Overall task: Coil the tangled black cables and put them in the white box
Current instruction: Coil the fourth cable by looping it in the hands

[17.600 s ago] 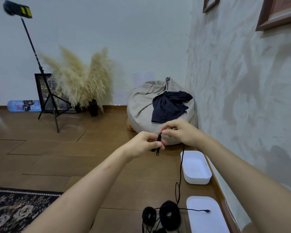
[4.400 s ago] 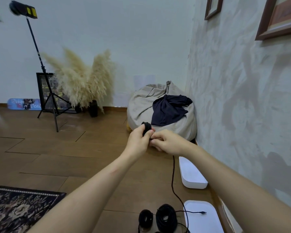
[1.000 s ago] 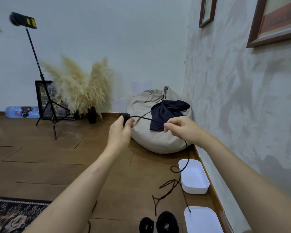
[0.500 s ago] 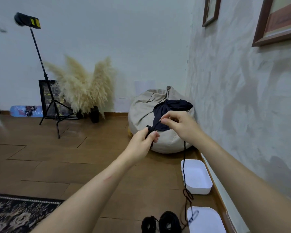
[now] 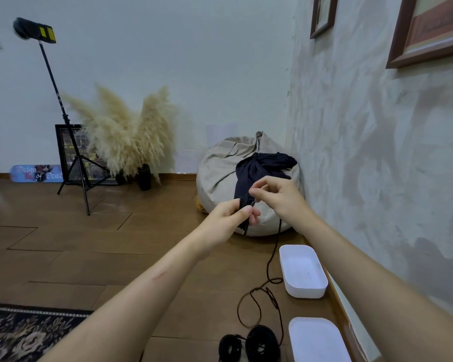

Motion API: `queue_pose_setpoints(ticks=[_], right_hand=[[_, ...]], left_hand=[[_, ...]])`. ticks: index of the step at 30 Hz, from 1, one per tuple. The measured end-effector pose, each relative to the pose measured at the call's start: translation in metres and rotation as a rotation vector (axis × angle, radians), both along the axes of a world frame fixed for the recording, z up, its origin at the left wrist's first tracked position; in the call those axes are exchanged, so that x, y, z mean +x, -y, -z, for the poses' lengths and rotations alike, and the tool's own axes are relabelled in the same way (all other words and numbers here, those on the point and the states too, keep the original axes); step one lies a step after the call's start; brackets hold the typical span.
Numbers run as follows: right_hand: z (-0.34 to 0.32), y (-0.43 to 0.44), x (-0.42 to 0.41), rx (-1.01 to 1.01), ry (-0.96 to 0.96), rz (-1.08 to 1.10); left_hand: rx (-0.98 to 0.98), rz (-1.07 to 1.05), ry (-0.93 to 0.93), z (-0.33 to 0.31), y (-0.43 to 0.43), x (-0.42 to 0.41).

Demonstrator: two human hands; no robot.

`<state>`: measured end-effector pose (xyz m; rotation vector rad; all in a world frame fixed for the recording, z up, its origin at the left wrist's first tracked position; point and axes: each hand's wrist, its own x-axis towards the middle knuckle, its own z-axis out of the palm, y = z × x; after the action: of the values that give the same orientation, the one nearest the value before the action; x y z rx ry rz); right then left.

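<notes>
My left hand (image 5: 233, 214) grips a small bundle of coiled black cable (image 5: 245, 205) held up in front of me, with one plug end hanging below the fingers. My right hand (image 5: 277, 197) pinches the same cable just right of the bundle. From there the loose cable (image 5: 271, 259) drops to the wooden floor and lies in loops beside the open white box (image 5: 302, 270). Two finished black cable coils (image 5: 262, 344) lie on the floor at the bottom edge, next to the white lid (image 5: 317, 340).
A beige bean bag (image 5: 220, 176) with a dark cloth (image 5: 262, 168) on it sits in the corner behind my hands. A light stand (image 5: 73, 155), pampas grass in vases (image 5: 126, 137) and a patterned rug (image 5: 24, 333) are on the left. The textured wall runs along the right.
My hands have come closer together at the bundle. The hanging cable has dropped lower, and more of it now lies in loops on the floor by the box.
</notes>
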<state>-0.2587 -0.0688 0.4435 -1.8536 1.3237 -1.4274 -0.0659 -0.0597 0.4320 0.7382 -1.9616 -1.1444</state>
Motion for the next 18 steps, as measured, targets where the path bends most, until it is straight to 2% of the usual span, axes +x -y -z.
queue_pose_setpoints(ticks=[6,10,13,16,18], right_hand=[[0.014,-0.007,0.022,0.138,0.128,-0.117],[0.032,-0.013,0.038,0.267,-0.082,-0.174],[0.040,-0.011,0.052,0.348,-0.115,-0.181],[0.037,-0.012,0.065,0.344,-0.196,-0.217],[0.030,-0.014,0.066,0.292,-0.249,-0.203]], left_hand=[[0.045,0.010,-0.197,-0.004,0.007,0.002],[0.130,-0.077,-0.295,-0.004,0.015,0.001],[0.132,-0.182,-0.337,-0.002,0.022,0.002],[0.132,-0.324,-0.411,0.003,0.033,0.007],[0.079,-0.375,-0.384,0.006,0.036,0.010]])
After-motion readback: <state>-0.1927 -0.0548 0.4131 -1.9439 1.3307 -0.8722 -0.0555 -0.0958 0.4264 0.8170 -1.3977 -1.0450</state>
